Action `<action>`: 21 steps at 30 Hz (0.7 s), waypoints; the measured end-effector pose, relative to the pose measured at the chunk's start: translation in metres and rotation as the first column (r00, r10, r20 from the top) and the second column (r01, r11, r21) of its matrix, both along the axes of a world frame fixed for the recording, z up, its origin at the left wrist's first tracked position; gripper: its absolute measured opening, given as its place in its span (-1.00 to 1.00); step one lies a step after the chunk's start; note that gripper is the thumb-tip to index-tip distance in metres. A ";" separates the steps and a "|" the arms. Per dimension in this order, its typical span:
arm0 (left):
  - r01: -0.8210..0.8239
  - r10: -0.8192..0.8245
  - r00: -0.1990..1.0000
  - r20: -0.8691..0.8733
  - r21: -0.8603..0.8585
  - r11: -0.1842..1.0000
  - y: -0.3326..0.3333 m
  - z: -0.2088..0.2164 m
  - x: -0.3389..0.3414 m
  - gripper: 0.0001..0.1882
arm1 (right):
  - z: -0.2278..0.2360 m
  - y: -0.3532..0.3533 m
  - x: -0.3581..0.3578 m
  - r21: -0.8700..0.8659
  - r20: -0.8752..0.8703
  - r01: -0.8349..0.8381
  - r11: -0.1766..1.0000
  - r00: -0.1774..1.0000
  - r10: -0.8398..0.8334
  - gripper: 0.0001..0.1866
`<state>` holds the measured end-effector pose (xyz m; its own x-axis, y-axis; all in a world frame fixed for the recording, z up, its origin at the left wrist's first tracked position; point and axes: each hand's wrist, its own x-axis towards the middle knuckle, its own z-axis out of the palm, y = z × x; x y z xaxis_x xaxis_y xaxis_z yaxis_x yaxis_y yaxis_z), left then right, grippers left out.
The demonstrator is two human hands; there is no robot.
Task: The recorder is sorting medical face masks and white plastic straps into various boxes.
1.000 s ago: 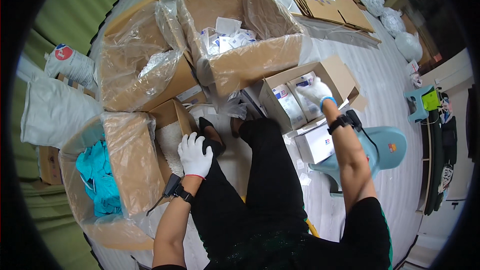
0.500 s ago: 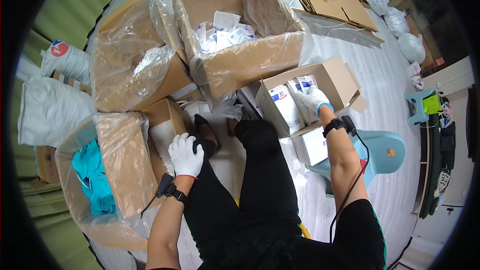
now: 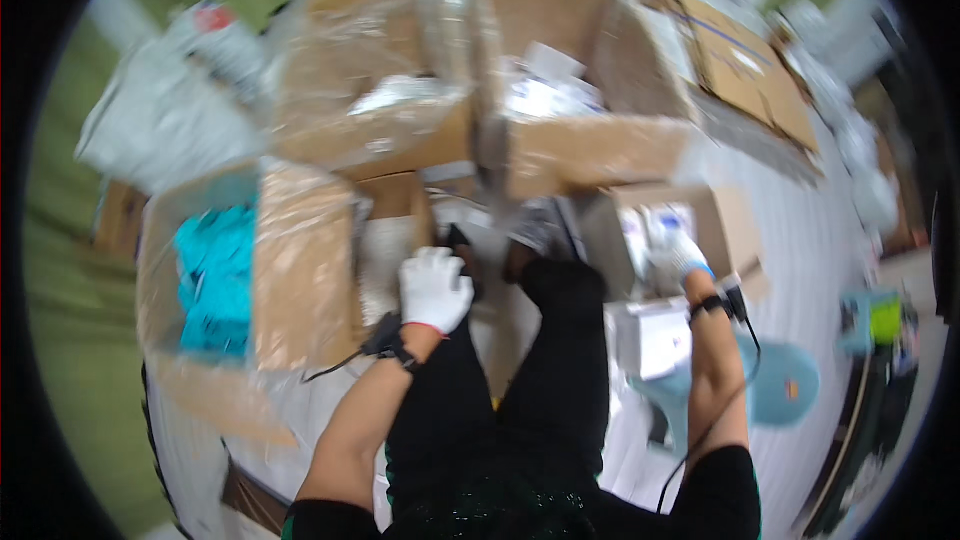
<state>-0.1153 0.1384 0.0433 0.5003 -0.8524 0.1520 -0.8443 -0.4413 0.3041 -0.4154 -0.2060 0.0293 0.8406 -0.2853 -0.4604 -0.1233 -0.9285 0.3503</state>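
Observation:
My left hand (image 3: 437, 288), in a white knit glove, lies over my left knee with its fingers stretched out, and nothing is in it. Beside it stands a narrow open carton (image 3: 420, 208) with white material inside. At the right, my gloved right hand (image 3: 682, 256) reaches down into an open cardboard carton (image 3: 612, 250). It touches white packets (image 3: 672, 217) with blue print that stand in that carton. Its fingers are smeared by motion, so their grip is unclear. A white box (image 3: 652, 340) sits just below the carton.
Plastic-lined boxes stand ahead, one with loose white packets (image 3: 550, 90). Teal fabric items (image 3: 218, 280) fill a lined box at left. A light-blue plastic chair (image 3: 780, 382) is at my right. White sacks (image 3: 175, 120) and flattened cardboard (image 3: 750, 70) lie farther off.
My view has swung, so the boxes ahead appear farther right. My left hand stays by my left knee, and my right hand remains inside the carton of packets.

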 end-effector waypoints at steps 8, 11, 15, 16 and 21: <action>-0.061 0.063 0.997 0.042 -0.047 0.997 0.012 -0.023 -0.004 -0.72 | -0.016 -0.024 -0.033 0.570 0.311 0.594 0.568 0.483 -0.818 -0.56; -0.103 0.104 0.993 0.048 -0.009 0.995 0.024 -0.019 0.004 -0.74 | -0.006 -0.012 -0.006 0.591 0.255 0.637 0.494 0.433 -0.865 -0.64; -0.120 0.121 0.992 0.046 -0.018 0.993 0.022 -0.024 0.007 -0.75 | 0.008 -0.006 -0.010 0.187 0.532 0.690 0.699 0.528 -0.663 -0.70; -0.128 0.130 0.990 0.052 -0.040 0.991 0.024 -0.026 0.009 -0.77 | 0.025 0.004 -0.007 0.180 0.590 0.679 0.712 0.505 -0.631 -0.71; -0.132 0.133 0.991 0.010 -0.071 0.989 0.032 -0.028 0.012 -0.77 | 0.087 0.023 -0.033 0.312 0.841 0.589 0.745 0.195 -0.505 -0.72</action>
